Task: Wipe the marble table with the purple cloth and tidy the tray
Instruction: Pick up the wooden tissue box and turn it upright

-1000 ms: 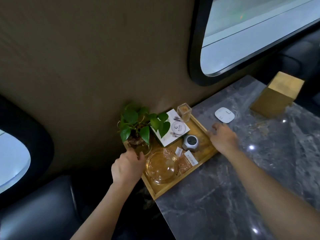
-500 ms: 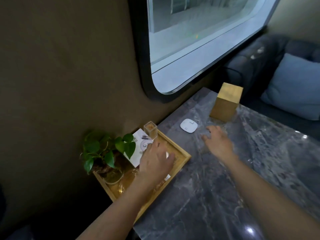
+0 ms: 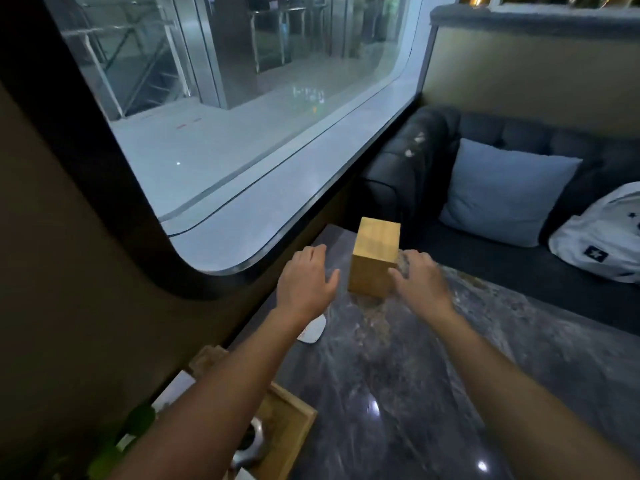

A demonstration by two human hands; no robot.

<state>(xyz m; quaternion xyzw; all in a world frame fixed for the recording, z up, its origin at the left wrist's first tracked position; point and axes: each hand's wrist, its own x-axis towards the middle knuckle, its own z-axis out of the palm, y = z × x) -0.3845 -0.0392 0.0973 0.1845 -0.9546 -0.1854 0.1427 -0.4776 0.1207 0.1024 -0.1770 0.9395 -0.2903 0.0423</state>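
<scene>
A wooden box (image 3: pixel 374 258) stands upright at the far end of the grey marble table (image 3: pixel 433 393). My left hand (image 3: pixel 306 284) hovers just left of the box with fingers spread, holding nothing. My right hand (image 3: pixel 420 280) is at the box's right side, fingers spread, its fingertips close to or touching the box. The wooden tray (image 3: pixel 291 431) lies at the near left, largely hidden by my left forearm; a small silver device (image 3: pixel 251 445) sits in it. No purple cloth is in view.
A white flat pad (image 3: pixel 313 332) lies on the table under my left wrist. Green plant leaves (image 3: pixel 117 445) show at the bottom left. A dark sofa (image 3: pixel 502 244) with a blue cushion (image 3: pixel 505 192) and a white bag (image 3: pixel 599 240) stands beyond the table. A large window (image 3: pixel 225 116) runs along the left.
Both hands left the tray area and moved forward to either side of the wooden box. My view swung up and right, so the tray now sits at the bottom left.
</scene>
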